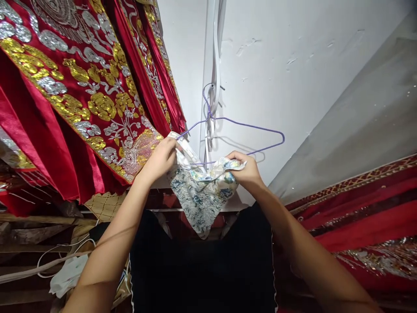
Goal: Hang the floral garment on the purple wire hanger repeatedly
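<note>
left hand (162,160): fingers closed, pinching upper left edge of pale floral-print fabric piece (198,198)
right hand (245,170): closed on fabric's bunched right edge
fabric: draped over lower bar of thin purple wire hanger (247,126), hanging between both hands
hanger: hook up at white wall strip (213,52); what it catches on is unclear
left side: red satin cloth with gold and silver embroidery (81,95)
below: black cloth (202,269)
</note>
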Available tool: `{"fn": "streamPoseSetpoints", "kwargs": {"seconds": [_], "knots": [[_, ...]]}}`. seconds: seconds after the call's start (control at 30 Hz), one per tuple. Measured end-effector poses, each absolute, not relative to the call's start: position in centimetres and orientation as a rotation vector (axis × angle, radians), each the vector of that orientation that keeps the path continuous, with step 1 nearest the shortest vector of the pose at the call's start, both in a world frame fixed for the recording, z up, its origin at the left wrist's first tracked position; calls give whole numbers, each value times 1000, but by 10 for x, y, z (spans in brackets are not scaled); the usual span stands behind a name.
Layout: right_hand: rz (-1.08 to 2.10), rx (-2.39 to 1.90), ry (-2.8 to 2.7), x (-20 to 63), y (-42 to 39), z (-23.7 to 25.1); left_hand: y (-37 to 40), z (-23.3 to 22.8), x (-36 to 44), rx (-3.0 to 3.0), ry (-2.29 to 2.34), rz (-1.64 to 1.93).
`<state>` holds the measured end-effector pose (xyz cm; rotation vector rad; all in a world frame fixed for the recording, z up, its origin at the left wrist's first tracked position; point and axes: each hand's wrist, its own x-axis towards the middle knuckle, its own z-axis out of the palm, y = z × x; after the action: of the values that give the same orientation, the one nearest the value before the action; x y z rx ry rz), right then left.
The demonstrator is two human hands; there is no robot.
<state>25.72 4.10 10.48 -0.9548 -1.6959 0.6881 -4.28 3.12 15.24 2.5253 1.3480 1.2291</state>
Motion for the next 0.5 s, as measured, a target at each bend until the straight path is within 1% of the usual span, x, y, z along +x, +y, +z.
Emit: {"fn": "streamPoseSetpoints", "kwargs": {"seconds": [0.07,0.13,0.23,0.3,0.4,0.5], "knots": [[670,-949,-1724,266,41,109,39,153,-41,2472,1358,1364],[539,-1007,-1643,281,46,115,44,153,-43,2455,1364,1434],[297,-1155,-1474,309,57,130,46,154,-46,2504,1384,1396],[243,-1273,-1501,324,61,146,45,158,-45,2523,1425,1383],[343,-1425,-1637,343,55,173,44,168,-45,2474,1590,1522],[644,-1378,-1771,356,45,194,47,179,-48,2321,1754,1663]]}}
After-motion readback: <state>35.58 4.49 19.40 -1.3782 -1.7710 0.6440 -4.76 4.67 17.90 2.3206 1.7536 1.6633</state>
